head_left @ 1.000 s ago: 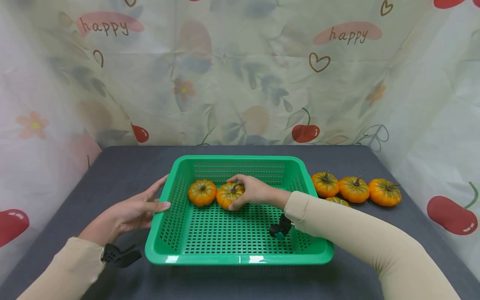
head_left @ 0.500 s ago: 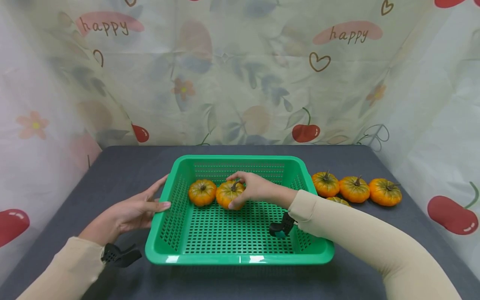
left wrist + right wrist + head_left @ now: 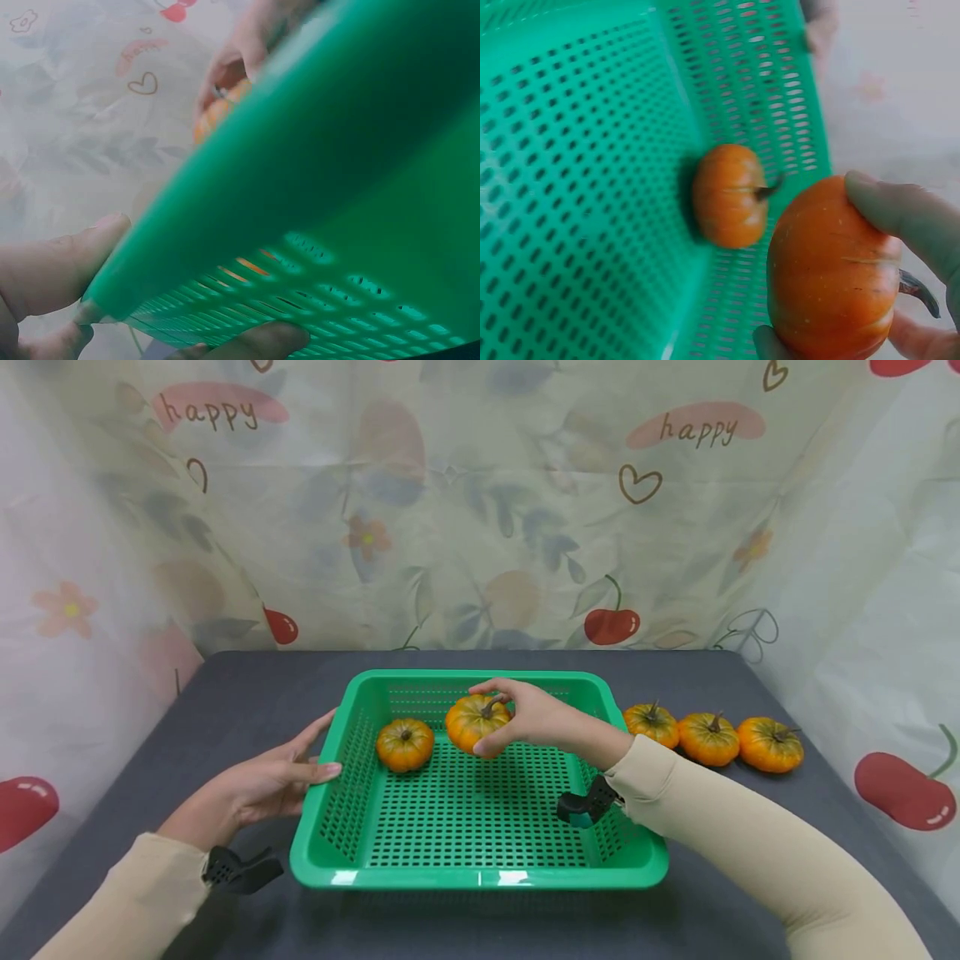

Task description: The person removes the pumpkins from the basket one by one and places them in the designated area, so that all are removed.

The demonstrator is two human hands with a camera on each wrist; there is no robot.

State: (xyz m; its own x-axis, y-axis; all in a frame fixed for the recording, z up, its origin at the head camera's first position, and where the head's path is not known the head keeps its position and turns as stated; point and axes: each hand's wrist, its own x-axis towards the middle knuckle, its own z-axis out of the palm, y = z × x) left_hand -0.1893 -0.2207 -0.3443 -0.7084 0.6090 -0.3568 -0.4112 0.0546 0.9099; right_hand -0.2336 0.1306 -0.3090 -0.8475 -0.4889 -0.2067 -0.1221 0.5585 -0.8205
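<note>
My right hand grips a small orange pumpkin with a curved stem, thumb on one side and fingers on the other. That pumpkin is raised above the floor of the green plastic basket. A second pumpkin sits inside the basket near its left wall; the right wrist view has this pumpkin beyond the held one. At the basket's left rim, my left hand holds on, thumb over the edge. The left wrist view has its thumb and fingers on either side of the rim.
Several more pumpkins stand on the dark table right of the basket, among them a middle one and an outer one. My right forearm crosses the basket's right rim. A printed curtain closes off the back and sides.
The right hand has lifted its pumpkin off the basket floor and shifted it a little right, away from the other pumpkin. My left hand has stayed at the rim.
</note>
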